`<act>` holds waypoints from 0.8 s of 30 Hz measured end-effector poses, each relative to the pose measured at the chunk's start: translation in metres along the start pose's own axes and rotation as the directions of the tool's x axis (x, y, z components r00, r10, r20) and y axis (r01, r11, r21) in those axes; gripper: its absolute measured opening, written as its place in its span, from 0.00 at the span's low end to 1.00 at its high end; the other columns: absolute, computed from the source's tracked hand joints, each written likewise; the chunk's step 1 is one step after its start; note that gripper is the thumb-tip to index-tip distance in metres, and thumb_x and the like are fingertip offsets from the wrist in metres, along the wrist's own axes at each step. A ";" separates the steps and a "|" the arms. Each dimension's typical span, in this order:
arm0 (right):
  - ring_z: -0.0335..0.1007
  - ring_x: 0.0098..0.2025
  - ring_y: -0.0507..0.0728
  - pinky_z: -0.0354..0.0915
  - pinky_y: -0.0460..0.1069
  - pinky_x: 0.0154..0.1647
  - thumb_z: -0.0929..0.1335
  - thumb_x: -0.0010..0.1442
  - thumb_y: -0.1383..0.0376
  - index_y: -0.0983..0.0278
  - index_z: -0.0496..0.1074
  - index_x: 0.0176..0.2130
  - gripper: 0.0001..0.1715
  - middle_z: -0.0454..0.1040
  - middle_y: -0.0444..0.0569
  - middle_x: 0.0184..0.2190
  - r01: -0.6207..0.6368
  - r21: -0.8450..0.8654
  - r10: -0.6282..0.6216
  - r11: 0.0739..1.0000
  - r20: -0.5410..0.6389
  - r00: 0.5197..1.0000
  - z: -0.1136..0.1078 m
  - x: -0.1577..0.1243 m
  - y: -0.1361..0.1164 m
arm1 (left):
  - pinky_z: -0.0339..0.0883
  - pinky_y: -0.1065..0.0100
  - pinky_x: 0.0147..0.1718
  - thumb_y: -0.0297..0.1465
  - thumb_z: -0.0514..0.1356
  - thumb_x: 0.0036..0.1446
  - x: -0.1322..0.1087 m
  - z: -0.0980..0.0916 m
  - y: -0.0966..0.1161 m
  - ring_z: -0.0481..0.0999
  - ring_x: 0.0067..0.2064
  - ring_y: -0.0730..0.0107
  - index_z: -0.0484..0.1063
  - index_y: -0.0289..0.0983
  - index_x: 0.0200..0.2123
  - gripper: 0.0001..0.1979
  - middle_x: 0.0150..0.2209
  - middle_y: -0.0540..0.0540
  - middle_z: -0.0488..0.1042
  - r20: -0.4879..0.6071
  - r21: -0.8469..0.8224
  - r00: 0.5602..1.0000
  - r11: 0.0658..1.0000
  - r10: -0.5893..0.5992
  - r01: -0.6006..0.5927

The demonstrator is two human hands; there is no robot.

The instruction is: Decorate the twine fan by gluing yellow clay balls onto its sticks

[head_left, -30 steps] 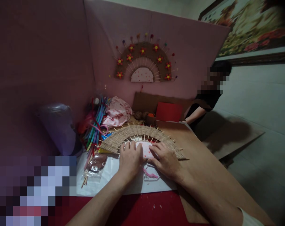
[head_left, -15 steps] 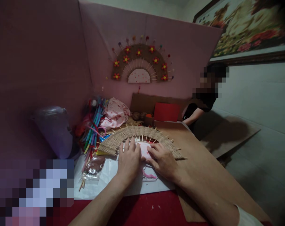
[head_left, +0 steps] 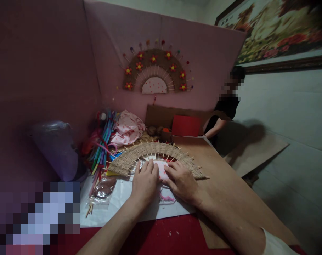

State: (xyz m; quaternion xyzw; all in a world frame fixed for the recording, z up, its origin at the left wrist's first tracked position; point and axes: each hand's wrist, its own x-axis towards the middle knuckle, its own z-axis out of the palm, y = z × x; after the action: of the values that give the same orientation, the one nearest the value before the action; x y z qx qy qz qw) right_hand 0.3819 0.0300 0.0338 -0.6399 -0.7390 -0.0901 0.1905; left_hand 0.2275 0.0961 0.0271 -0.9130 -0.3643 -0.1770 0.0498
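Observation:
A woven twine fan (head_left: 150,149) with thin sticks poking out along both curved edges lies arched on the white sheet. At its inner centre is a half-round piece of pink dotted cloth (head_left: 162,170). My left hand (head_left: 146,180) lies fairly flat over the cloth's left side, fingers stretched and pointing away from me. On the right side, my right hand (head_left: 182,180) rests with bent fingertips on the cloth, its thumb apart from them. Both hands hide much of the cloth's edges. Below it, a white scrap with a pink strip (head_left: 166,197) shows between my wrists.
A finished fan with red flowers (head_left: 154,58) hangs on the pink panel. Pipe cleaners (head_left: 103,136), crumpled dotted cloth (head_left: 127,127) and a plastic-bagged brown item (head_left: 104,187) lie left. Brown board (head_left: 227,184) extends right. A person in black (head_left: 227,106) is at far right.
The whole view has shifted slightly, so things sit a little further left. Both hands stay on the cloth. The person at the far right is more upright.

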 end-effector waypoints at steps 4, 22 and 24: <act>0.61 0.47 0.63 0.60 0.56 0.46 0.69 0.57 0.62 0.63 0.68 0.46 0.16 0.69 0.55 0.45 -0.004 -0.002 0.004 1.000 -0.007 1.000 0.002 0.000 -0.001 | 0.48 0.48 0.59 0.35 0.55 0.58 0.000 0.000 0.001 0.62 0.60 0.52 0.63 0.34 0.55 0.23 0.60 0.35 0.63 -0.004 -0.020 1.000 1.000 -0.011 0.011; 0.63 0.46 0.60 0.59 0.55 0.47 0.68 0.59 0.60 0.63 0.71 0.44 0.14 0.72 0.52 0.44 -0.003 0.075 0.010 0.997 -0.091 0.996 0.004 0.002 0.009 | 0.50 0.50 0.58 0.35 0.53 0.61 0.001 0.001 0.000 0.64 0.58 0.53 0.64 0.32 0.53 0.20 0.57 0.34 0.66 -0.013 0.010 0.999 0.999 -0.037 0.037; 0.63 0.45 0.60 0.59 0.54 0.47 0.68 0.58 0.61 0.63 0.71 0.43 0.13 0.72 0.52 0.43 0.002 0.062 0.002 0.998 -0.071 0.997 0.004 0.002 0.008 | 0.52 0.52 0.57 0.32 0.53 0.60 0.001 -0.001 0.001 0.64 0.57 0.54 0.66 0.32 0.51 0.17 0.55 0.34 0.68 -0.005 -0.003 0.999 0.999 -0.037 0.037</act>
State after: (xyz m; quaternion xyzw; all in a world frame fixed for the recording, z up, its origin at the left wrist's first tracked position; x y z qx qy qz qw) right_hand 0.3892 0.0344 0.0302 -0.6302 -0.7341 -0.0899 0.2363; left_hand 0.2289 0.0958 0.0283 -0.9057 -0.3807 -0.1809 0.0460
